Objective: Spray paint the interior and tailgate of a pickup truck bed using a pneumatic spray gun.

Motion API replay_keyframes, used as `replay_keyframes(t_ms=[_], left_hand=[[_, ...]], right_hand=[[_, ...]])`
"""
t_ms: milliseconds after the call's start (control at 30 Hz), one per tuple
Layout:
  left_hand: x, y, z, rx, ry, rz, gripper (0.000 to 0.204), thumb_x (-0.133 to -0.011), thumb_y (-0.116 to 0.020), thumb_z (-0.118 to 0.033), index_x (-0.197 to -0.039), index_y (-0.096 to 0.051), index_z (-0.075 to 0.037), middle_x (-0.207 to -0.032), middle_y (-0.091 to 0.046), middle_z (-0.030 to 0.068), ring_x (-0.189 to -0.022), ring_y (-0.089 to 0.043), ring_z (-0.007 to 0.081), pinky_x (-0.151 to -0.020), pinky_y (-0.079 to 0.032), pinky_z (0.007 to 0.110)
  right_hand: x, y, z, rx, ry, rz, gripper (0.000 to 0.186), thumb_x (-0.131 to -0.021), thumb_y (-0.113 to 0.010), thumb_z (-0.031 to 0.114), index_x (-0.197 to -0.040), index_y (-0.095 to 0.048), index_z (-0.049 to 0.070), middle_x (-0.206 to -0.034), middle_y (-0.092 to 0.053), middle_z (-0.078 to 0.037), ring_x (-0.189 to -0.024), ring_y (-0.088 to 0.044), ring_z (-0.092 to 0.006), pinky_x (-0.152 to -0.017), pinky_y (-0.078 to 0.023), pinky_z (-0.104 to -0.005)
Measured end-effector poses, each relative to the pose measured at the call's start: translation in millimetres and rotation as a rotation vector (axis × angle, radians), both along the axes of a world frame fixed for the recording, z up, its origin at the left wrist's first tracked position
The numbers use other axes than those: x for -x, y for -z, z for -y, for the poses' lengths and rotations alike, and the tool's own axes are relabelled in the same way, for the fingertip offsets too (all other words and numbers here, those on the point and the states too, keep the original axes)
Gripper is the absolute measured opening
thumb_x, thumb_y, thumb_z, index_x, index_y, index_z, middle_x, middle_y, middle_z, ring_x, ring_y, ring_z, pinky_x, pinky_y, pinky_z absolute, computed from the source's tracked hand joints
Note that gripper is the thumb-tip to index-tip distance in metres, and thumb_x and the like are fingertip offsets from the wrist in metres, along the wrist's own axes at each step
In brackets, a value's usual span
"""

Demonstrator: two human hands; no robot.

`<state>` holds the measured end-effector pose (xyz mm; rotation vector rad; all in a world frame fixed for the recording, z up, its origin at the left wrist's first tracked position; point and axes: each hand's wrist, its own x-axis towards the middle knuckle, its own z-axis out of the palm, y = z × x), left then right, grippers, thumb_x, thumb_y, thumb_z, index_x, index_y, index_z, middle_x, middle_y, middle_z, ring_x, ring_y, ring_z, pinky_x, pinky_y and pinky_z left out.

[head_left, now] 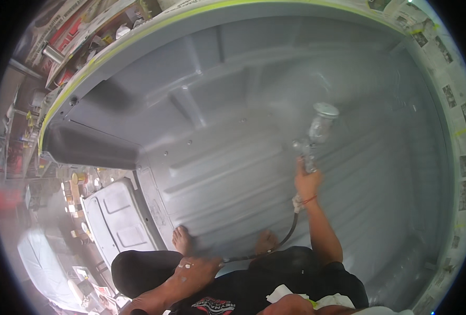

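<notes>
My right hand (pixel 308 184) is wrapped around the handle of a metal spray gun (pixel 309 149), held over the grey floor of a vehicle's load bed (pixel 228 157). A silvery cup with a round lid (pixel 324 122) sits on top of the gun. From below the grip, a dark air hose (pixel 294 228) curves down toward my lap. My left hand (pixel 199 270) rests by my knee, closed around the hose where it runs across; some of its fingers are hidden. Pale spots mark its back. A whitish haze hangs around the gun.
My bare feet (pixel 181 240) stand on the ribbed bed floor. Curved side walls surround me, their rim edged with yellow-green tape (pixel 138 35) and newspaper sheets (pixel 456 157). At left are a lowered grey tailgate panel (pixel 120 220), several cans (pixel 79 178) and a cluttered shelf (pixel 80 50).
</notes>
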<state>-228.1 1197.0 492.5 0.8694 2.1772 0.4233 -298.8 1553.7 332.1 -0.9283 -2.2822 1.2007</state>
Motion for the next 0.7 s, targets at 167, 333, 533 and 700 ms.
replay_keyframes(t_ms=[167, 333, 533, 700], left_hand=[[7, 16, 5, 0.166, 0.031, 0.176, 0.027, -0.097, -0.058, -0.029, -0.108, -0.060, -0.004, -0.079, -0.067, 0.0188, -0.073, -0.068, 0.0364, -0.063, -0.054, 0.047], [70, 37, 7, -0.182, -0.472, -0.073, 0.059, -0.085, -0.075, -0.033, -0.130, -0.056, 0.000, -0.122, -0.062, 0.0259, -0.114, -0.062, 0.0358, -0.095, -0.050, 0.044], [164, 101, -84, -1.118, -0.822, 0.544, 0.100, -0.068, -0.091, -0.031, -0.145, -0.036, 0.002, -0.140, -0.049, 0.0182, -0.130, -0.047, 0.0288, -0.105, -0.042, 0.046], [161, 111, -138, -1.006, -1.007, 0.408, 0.061, -0.069, -0.083, -0.007, -0.124, -0.058, 0.002, -0.112, -0.064, 0.0098, -0.101, -0.064, 0.0214, -0.089, -0.053, 0.036]], right_hand=[[2, 10, 69, 0.275, -0.429, 0.031, 0.033, -0.094, -0.068, 0.031, -0.104, -0.069, -0.001, -0.086, -0.072, -0.016, -0.076, -0.067, -0.0250, -0.072, -0.052, -0.0358], [-4, 2, 90, 0.257, -0.776, -0.089, 0.041, -0.092, -0.070, 0.031, -0.118, -0.065, 0.000, -0.101, -0.071, -0.020, -0.094, -0.069, -0.0384, -0.082, -0.054, -0.0419], [-31, -35, 72, 0.351, -0.876, -0.044, 0.046, -0.091, -0.067, 0.043, -0.115, -0.068, 0.004, -0.097, -0.070, -0.021, -0.089, -0.067, -0.0411, -0.080, -0.053, -0.0446], [-43, -46, 62, 0.344, -0.907, 0.248, 0.041, -0.088, -0.070, 0.041, -0.113, -0.070, 0.008, -0.094, -0.071, -0.018, -0.086, -0.068, -0.0387, -0.079, -0.054, -0.0418]])
